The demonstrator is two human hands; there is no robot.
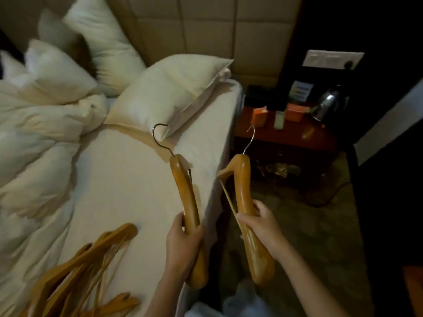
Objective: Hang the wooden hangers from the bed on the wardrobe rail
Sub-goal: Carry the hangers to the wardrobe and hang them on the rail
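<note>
— What have you got hold of?

— My left hand (183,243) has its fingers (196,232) wrapped tight around one wooden hanger (186,202), held over the edge of the bed (128,179). My right hand (261,227) is closed on a second hanger (243,193), out past the bed, above the floor. Both metal hooks point away from me.

— And the others?

— A pile of hangers (87,266) lies on the sheet by my left arm, near the rumpled duvet (34,145). A pillow (169,92) sits further up.
</note>
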